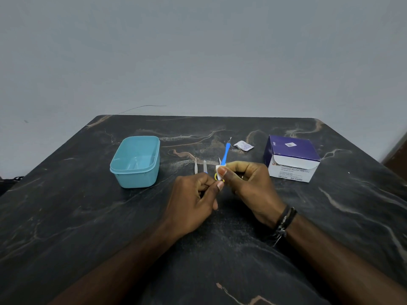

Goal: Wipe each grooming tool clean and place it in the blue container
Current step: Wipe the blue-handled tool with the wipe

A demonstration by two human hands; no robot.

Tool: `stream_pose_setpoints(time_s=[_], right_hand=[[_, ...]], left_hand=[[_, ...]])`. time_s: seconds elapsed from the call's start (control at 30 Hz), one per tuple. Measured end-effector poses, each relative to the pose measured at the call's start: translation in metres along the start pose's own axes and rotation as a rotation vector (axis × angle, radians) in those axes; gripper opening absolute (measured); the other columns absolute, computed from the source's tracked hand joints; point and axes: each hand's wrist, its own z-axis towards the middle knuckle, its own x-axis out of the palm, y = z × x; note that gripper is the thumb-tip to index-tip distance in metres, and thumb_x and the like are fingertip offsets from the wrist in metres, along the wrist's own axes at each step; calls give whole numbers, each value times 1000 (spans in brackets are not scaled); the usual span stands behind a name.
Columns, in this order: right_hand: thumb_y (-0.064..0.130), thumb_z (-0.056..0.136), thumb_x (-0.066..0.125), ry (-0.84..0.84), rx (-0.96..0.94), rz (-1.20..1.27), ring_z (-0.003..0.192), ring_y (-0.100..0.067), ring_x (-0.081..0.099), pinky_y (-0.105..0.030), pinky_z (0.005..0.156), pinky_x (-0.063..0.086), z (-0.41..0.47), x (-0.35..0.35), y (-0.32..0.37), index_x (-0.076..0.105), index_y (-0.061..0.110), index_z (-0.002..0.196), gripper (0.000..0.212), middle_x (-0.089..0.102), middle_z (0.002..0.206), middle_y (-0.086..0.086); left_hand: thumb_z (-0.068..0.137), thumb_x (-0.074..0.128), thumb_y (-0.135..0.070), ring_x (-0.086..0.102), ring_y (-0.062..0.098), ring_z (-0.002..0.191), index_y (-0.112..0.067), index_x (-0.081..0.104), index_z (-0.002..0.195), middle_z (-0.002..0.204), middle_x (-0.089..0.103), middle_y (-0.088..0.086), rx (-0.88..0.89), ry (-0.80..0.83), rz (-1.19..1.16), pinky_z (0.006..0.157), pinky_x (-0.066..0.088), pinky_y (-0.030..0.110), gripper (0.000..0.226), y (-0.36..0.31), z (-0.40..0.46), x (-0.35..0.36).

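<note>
The blue container [135,161] stands open on the left of the dark marble table [88,216]. My left hand [193,194] pinches a small tool with a yellow ring handle [216,177]; most of the tool is hidden by my fingers. My right hand [244,183] pinches a white wipe [218,168] against that tool. A blue-handled metal-tipped tool [226,150] lies just behind my hands. Two pale metal tips [200,166] show on the table behind my left hand, and a third metal point [219,160] pokes up beside the wipe.
A torn white sachet [243,145] lies behind the tools. A purple and white box of alcohol swabs [291,158] stands open at the right. The table's far edge meets a grey wall.
</note>
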Motion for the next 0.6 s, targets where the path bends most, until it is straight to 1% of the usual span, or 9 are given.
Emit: stream_pose_setpoints(time_s=[0.07,0.1,0.2,0.27,0.33,0.43,0.47,0.53,0.6], right_hand=[[15,90,67,-23,-20,8,53,-3,52,-13,51,40,1,-2,5,71,-4,83,21,67,69,-20],[16,90,67,-42,-30,29,53,-5,51,-14,51,40,2,-3,8,70,-4,83,21,66,67,-20],[10,91,63,-122,-35,122,44,-2,46,-13,45,38,6,-9,12,67,-11,89,22,57,52,4],[8,92,61,-139,-32,157,43,0,46,-12,43,38,8,-12,11,65,-14,92,22,55,50,10],[11,92,61,-114,-18,154,45,-2,45,-13,45,38,7,-10,11,65,-12,91,23,56,54,2],[21,90,65,-52,15,82,55,-10,47,-15,48,38,3,-5,8,70,1,87,21,61,71,-27],[24,90,66,-33,28,51,59,-13,47,-16,49,38,2,-4,6,71,5,87,20,62,78,-34],[27,90,66,-15,40,26,65,-20,46,-19,50,37,1,-3,5,71,7,87,21,63,86,-37],[26,89,67,-18,30,50,67,-23,47,-19,51,38,2,-3,6,71,6,86,20,63,81,-35]], left_hand=[[92,64,-26,61,10,46,-16,69,78,55,67,-6,9,11,-3,50,52,29,18,0,0,0],[92,64,-26,61,10,46,-15,69,77,55,67,-6,20,21,4,50,52,29,19,1,0,1],[93,63,-27,62,11,47,-13,68,75,55,67,-5,51,60,22,51,51,28,23,1,0,1],[93,63,-26,61,11,47,-12,68,75,55,67,-5,57,70,27,51,51,27,24,1,-1,1],[93,63,-25,61,10,46,-12,68,74,55,67,-6,54,65,37,51,51,27,23,2,-1,1],[93,63,-24,61,10,46,-13,67,74,54,67,-6,46,40,32,50,50,26,22,2,-1,1],[93,63,-24,61,10,46,-13,67,74,54,67,-6,47,32,32,50,50,27,22,2,-1,1],[93,63,-24,62,10,47,-14,67,75,55,67,-6,52,26,33,51,51,29,21,1,0,1],[93,63,-24,62,11,47,-14,68,76,55,67,-6,51,20,20,51,51,30,20,1,0,1]])
